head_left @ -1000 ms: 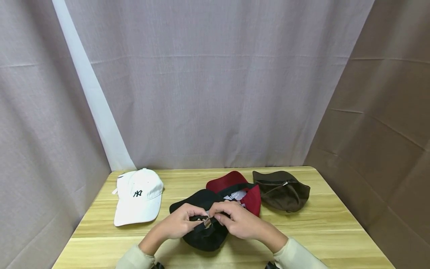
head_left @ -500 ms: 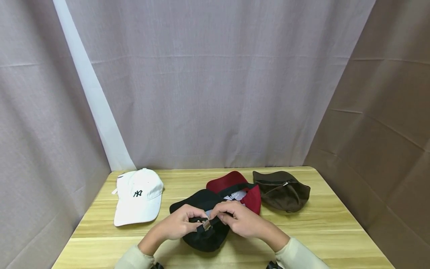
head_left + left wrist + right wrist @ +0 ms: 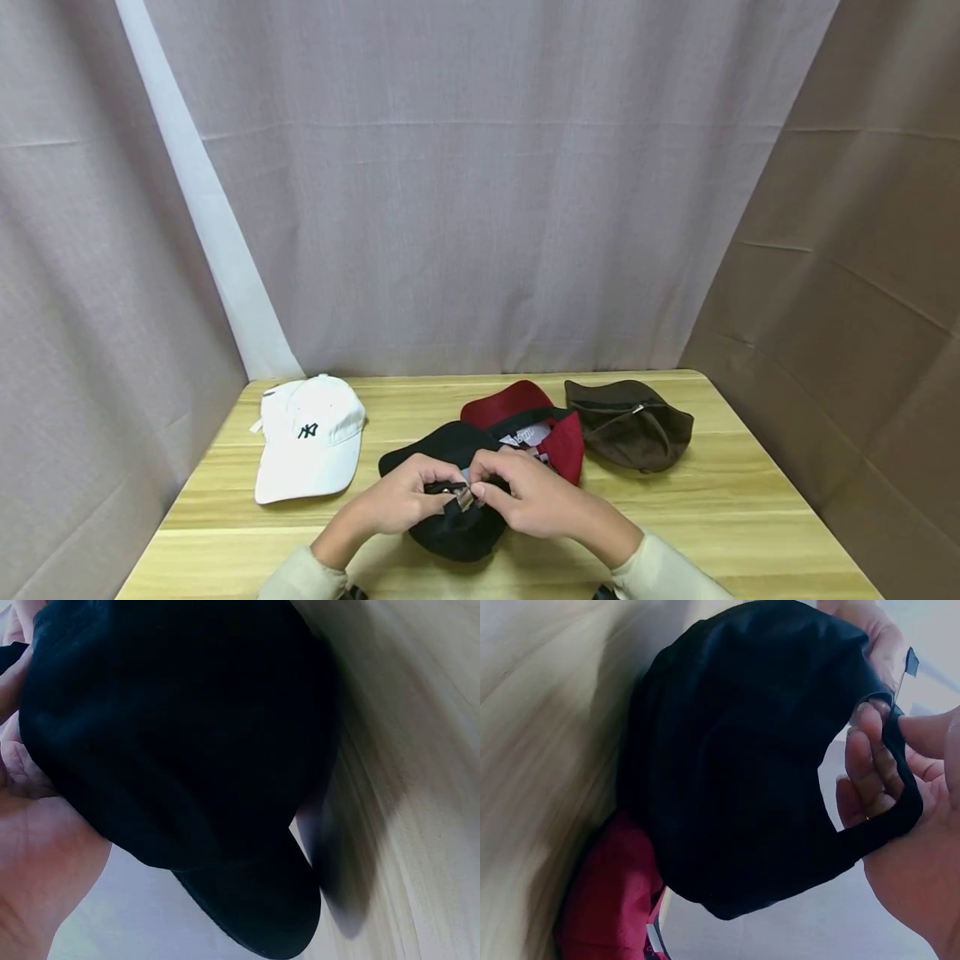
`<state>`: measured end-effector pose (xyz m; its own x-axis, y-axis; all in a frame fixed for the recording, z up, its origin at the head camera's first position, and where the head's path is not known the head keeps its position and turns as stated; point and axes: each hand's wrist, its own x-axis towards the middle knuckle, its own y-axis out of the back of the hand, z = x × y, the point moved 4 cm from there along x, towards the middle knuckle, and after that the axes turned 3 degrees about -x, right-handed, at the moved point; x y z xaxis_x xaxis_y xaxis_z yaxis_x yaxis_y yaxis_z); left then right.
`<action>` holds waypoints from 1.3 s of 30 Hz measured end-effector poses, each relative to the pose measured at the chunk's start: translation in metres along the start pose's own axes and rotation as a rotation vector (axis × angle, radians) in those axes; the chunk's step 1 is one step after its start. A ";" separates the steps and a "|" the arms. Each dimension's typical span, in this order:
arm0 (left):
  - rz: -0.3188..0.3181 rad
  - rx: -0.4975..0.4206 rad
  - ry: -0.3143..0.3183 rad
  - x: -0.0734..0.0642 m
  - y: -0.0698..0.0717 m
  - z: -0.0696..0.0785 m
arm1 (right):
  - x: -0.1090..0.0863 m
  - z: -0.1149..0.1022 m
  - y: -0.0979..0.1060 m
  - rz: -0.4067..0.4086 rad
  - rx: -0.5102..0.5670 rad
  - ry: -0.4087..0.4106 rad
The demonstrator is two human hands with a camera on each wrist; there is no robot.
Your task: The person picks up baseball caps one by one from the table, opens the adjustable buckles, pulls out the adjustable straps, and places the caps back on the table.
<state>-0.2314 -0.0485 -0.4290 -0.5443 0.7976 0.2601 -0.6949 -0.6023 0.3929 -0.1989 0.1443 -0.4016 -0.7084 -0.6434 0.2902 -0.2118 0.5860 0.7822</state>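
A black baseball cap (image 3: 457, 537) is held upside down at the table's front middle, brim pointing to the far left. My left hand (image 3: 396, 497) pinches the back of the cap beside a metal buckle (image 3: 465, 497). On the buckle's other side my right hand (image 3: 534, 497) pinches the black adjustment strap (image 3: 881, 825), which loops across the back opening in the right wrist view. The cap's crown (image 3: 172, 735) fills much of the left wrist view, with its brim (image 3: 262, 907) below. Fingers partly hide the buckle and strap end.
Just behind the black cap lies an upturned red cap (image 3: 567, 446). A dark brown cap (image 3: 637, 433) rests farther right. On the left a white cap (image 3: 318, 442) with a black logo sits upright. A curtain (image 3: 480, 208) hangs behind the wooden table (image 3: 720, 517).
My right hand has shifted slightly; its fingers first drew a little right along the strap, then came back close to the buckle. The left hand keeps its place.
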 end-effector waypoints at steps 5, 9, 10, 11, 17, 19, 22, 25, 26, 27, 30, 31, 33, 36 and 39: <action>0.002 0.006 0.003 0.000 0.000 0.000 | 0.002 -0.002 -0.001 -0.040 0.036 -0.008; -0.002 -0.004 0.000 -0.001 0.000 0.000 | 0.001 -0.002 -0.002 -0.051 0.042 0.005; -0.003 -0.008 -0.001 -0.001 0.000 0.000 | 0.000 -0.001 -0.002 -0.049 0.053 0.002; -0.002 -0.012 -0.003 -0.002 0.000 0.000 | 0.000 0.000 -0.002 -0.047 0.065 0.003; 0.000 -0.022 -0.002 -0.002 0.000 0.000 | -0.001 0.004 0.000 -0.037 0.118 0.008; 0.002 -0.020 -0.001 -0.002 0.000 0.000 | -0.001 0.005 0.001 -0.034 0.123 0.017; 0.003 -0.032 0.008 -0.003 0.000 -0.001 | 0.000 0.005 0.000 -0.031 0.122 0.036; -0.002 -0.049 0.009 -0.003 -0.001 -0.002 | 0.000 0.007 -0.001 -0.027 0.114 0.064; -0.003 -0.052 0.009 -0.003 -0.001 -0.002 | 0.000 0.007 -0.001 -0.025 0.111 0.070; -0.004 -0.052 0.008 -0.003 -0.001 -0.002 | 0.000 0.008 -0.001 -0.022 0.109 0.077; -0.006 -0.047 0.001 -0.003 -0.001 -0.002 | 0.000 0.009 -0.002 -0.014 0.110 0.095; -0.006 -0.045 0.004 -0.004 -0.001 -0.003 | 0.000 0.009 -0.002 -0.014 0.113 0.099; -0.012 -0.050 0.005 -0.004 0.000 -0.002 | -0.001 0.010 -0.001 -0.016 0.116 0.104; -0.023 -0.059 0.006 -0.004 0.000 -0.001 | -0.001 0.010 -0.001 -0.020 0.119 0.106; -0.034 -0.073 0.007 -0.004 0.000 0.000 | -0.002 0.010 0.000 -0.017 0.109 0.104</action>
<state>-0.2291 -0.0516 -0.4297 -0.5232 0.8174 0.2413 -0.7453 -0.5761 0.3356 -0.2042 0.1513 -0.4077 -0.6320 -0.6978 0.3369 -0.2990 0.6207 0.7248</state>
